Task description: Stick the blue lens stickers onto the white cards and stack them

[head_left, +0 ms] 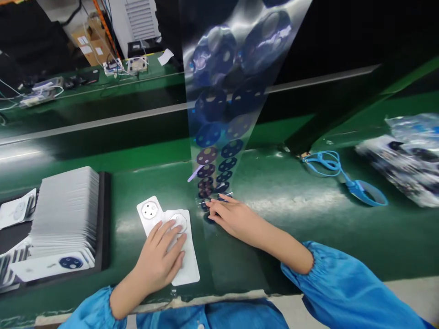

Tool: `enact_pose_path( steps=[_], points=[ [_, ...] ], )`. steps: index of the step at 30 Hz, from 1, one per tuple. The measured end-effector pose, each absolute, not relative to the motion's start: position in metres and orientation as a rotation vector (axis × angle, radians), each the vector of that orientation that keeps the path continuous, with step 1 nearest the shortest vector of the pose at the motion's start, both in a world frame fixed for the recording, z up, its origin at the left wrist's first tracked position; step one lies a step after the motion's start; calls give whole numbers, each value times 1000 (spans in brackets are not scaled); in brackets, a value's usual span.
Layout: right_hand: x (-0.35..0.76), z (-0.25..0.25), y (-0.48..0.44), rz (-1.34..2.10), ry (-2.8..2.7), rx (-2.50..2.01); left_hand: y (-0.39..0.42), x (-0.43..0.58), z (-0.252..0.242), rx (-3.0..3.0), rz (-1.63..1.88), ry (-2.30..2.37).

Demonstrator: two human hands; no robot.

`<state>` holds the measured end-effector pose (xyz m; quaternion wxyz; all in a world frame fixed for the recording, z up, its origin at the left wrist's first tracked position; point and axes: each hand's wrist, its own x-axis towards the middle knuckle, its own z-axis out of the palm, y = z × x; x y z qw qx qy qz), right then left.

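Note:
My left hand [161,256] lies with fingers spread on a white flat panel [187,269] on the green bench. The panel has a round camera-like area near its top, partly under my fingertips. A second white panel [150,209], with a ring of dark holes, pokes out beside it. A clear strip of dark round stickers [207,135] with holes hangs down to the bench in two columns. My right hand [236,218] is at its lower end, thumb and forefinger closed at the lowest stickers. My fingers hide exactly what lies between the tips.
A black tray [104,219] at left holds a dense row of white panels [65,205]. A blue wrist strap [366,192] lies right, near plastic-bagged parts [408,160]. A metal rail [103,122] crosses behind; devices and cables [137,64] sit on the far bench.

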<state>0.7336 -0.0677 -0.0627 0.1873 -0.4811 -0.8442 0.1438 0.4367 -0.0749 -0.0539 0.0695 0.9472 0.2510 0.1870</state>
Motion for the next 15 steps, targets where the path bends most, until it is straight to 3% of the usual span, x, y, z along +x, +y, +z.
enact_pose_path(
  steps=[7, 11, 15],
  points=[
    [743, -51, -55, 553, -2516, -1357, -72, 464, -73, 2835, 687, 617],
    [739, -47, -54, 429, -2612, -1395, -65, 477, -81, 2889, 593, 641],
    [735, -44, -56, 356, -2707, -1282, -53, 475, -91, 3022, 750, 532]
  ],
)
